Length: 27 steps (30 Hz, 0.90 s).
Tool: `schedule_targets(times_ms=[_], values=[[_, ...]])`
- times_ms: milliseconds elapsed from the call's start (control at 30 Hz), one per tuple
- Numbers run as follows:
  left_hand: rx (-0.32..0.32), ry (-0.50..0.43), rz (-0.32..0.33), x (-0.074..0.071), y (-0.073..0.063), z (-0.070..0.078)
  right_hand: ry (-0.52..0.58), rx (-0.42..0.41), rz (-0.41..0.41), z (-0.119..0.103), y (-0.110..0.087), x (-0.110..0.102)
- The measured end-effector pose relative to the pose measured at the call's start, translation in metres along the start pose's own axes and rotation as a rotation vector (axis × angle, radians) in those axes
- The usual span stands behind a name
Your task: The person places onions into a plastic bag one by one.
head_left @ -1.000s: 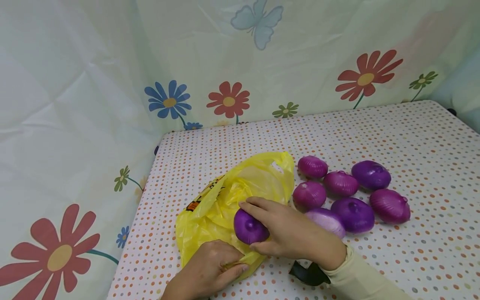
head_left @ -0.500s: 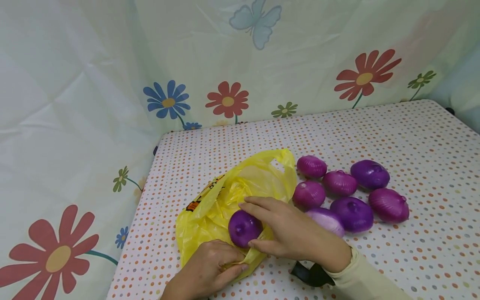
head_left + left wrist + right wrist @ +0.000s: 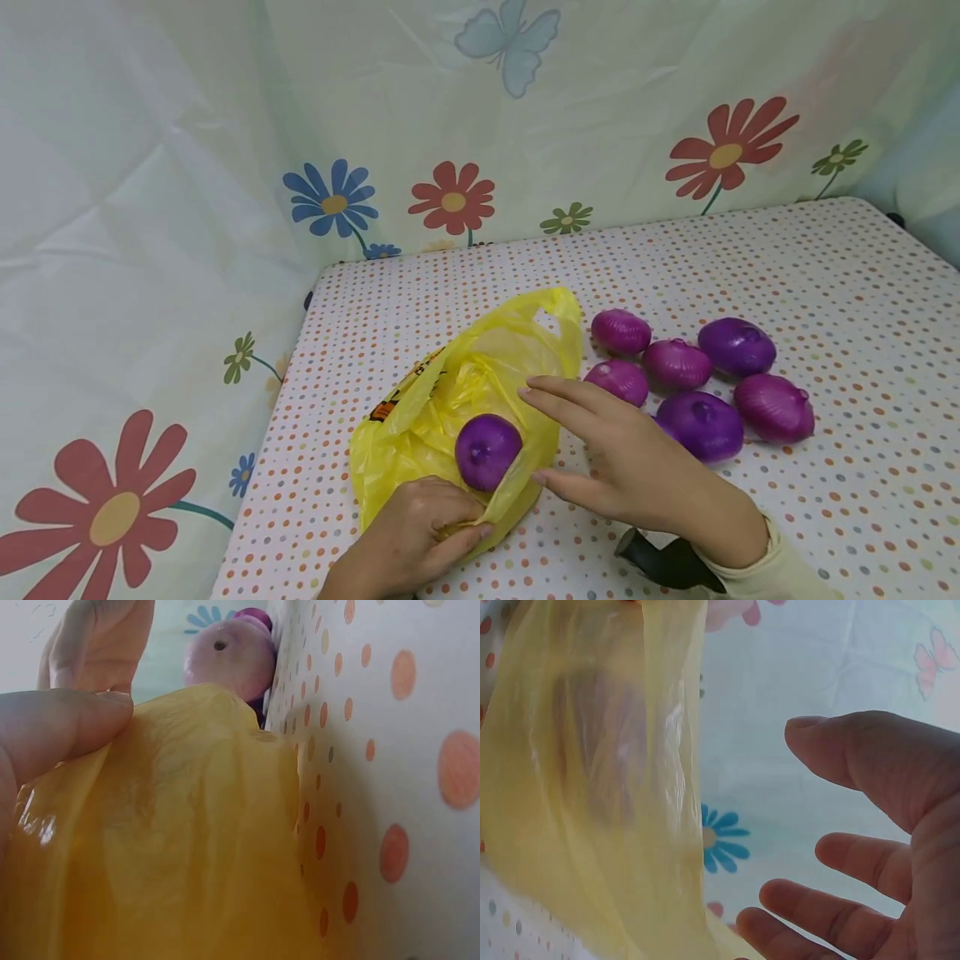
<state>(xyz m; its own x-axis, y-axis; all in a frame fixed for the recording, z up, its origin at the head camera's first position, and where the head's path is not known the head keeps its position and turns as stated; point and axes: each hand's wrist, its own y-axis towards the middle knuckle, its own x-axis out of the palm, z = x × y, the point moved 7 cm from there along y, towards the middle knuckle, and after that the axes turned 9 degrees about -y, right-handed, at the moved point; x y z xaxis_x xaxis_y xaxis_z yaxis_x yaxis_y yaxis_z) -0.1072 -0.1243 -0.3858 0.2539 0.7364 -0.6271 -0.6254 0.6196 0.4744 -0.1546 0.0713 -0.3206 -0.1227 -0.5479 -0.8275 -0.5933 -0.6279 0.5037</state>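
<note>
My left hand (image 3: 416, 529) pinches the near rim of a yellow plastic bag (image 3: 420, 454) between thumb and fingers, as the left wrist view also shows. Inside the bag's mouth lies a purple onion (image 3: 487, 452), its pointed end toward me. To the right of the bag my right hand (image 3: 637, 458) hovers with fingers spread and nothing in them. Through the thin bag wall (image 3: 592, 885) in the right wrist view, the onion shows as a dark shape. A pale onion (image 3: 229, 660) appears behind the bag in the left wrist view; in the head view my right hand hides it.
Several more onions sit in a group right of the bag, among them a dark purple one (image 3: 701, 427) and a magenta one (image 3: 774, 408). The dotted tablecloth (image 3: 862, 317) covers the table, with a flowered curtain (image 3: 622, 108) behind. A black strap (image 3: 667, 560) is by my right wrist.
My right hand has let go of the purple onion, leaving it in the bag, and has drawn back to the right with its fingers opening. My left hand keeps its hold on the rim.
</note>
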Motion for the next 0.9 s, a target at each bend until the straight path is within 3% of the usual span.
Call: schedule_targets(times_ms=[200, 400, 667, 900], values=[[-0.032, -0.031, 0.015, 0.000, -0.002, -0.001, -0.005, 0.059, 0.048, 0.015, -0.016, -0.012], [0.019, -0.032, 0.021, -0.002, -0.001, 0.002, -0.031, 0.133, 0.064, 0.030, -0.036, -0.018], [-0.001, -0.043, 0.022, -0.002, -0.001, 0.001, -0.097, 0.284, -0.028, 0.047, -0.061, -0.015], [0.006, -0.043, 0.023, -0.002, -0.001, 0.001, -0.114, 0.313, -0.062, 0.052, -0.073, -0.010]])
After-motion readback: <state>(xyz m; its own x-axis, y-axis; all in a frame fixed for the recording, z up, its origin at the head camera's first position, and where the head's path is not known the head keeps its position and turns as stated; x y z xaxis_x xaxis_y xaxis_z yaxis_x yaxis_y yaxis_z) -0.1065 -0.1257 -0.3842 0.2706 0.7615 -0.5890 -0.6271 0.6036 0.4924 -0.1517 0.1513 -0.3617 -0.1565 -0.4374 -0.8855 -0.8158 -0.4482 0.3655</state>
